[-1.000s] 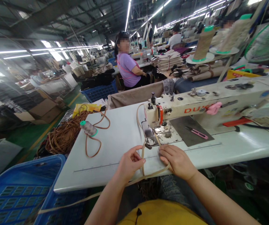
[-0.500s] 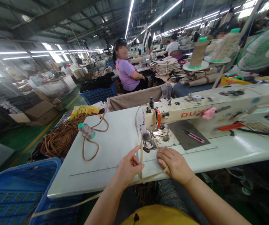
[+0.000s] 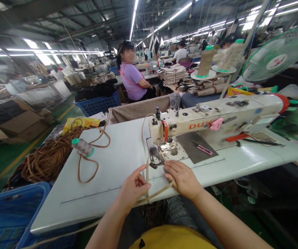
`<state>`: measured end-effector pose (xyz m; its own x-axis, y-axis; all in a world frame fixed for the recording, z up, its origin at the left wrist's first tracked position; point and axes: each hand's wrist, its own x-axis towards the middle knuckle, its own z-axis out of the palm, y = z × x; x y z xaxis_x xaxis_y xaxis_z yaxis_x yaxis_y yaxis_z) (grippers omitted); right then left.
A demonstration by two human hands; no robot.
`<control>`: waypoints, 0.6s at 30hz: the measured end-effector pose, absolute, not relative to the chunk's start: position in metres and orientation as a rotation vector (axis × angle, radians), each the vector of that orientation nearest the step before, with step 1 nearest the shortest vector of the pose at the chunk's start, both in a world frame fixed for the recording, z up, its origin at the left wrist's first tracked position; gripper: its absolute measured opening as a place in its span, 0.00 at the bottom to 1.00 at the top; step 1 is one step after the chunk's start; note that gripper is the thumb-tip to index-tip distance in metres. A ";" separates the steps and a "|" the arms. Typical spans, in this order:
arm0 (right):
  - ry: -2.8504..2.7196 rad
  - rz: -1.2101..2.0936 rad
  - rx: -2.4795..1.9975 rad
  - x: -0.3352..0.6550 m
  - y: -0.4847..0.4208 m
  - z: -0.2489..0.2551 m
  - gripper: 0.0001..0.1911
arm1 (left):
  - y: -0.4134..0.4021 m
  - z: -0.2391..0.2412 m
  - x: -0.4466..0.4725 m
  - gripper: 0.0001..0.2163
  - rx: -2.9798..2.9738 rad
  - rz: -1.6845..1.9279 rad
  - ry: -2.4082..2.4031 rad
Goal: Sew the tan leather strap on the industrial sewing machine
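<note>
A long beige strap (image 3: 160,191) runs along the front of the white sewing table (image 3: 112,173) and passes under my right hand (image 3: 182,178). My right hand's fingers close over it just in front of the needle area of the sewing machine (image 3: 195,117). Another length of strap comes down along the left side of the machine head. My left hand (image 3: 133,188) is beside that length, thumb and index finger apart, their tips touching or nearly touching it; the other fingers curl inward.
Pink thread snips (image 3: 202,149) lie on a dark plate right of the needle. A grey thread cone (image 3: 83,147) and looped brown cord (image 3: 88,173) sit at left. Beyond the table's left edge are a brown cord heap (image 3: 47,155) and a blue basket (image 3: 16,214). A co-worker (image 3: 133,77) sits ahead.
My view has turned a little right, so the table and machine appear farther left. Both hands keep nearly the same places by the strap and machine.
</note>
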<state>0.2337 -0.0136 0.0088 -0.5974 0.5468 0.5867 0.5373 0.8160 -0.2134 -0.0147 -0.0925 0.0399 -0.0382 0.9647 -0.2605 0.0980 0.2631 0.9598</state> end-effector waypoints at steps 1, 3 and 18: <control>-2.337 0.017 -0.793 0.234 -0.014 0.009 0.16 | -0.093 0.038 -0.016 0.37 1.077 0.964 1.400; -2.341 0.018 -0.790 0.234 -0.013 0.008 0.17 | -0.094 0.035 -0.017 0.31 1.091 0.940 1.381; -2.315 0.037 -0.704 0.237 -0.015 0.007 0.14 | -0.106 0.057 -0.006 0.14 1.327 0.496 1.414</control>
<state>0.2367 -0.0149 0.0068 -0.6023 0.4971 0.6246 0.4768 0.8516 -0.2180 -0.0064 -0.1064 0.0573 0.2054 0.8892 -0.4087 0.4389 0.2895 0.8506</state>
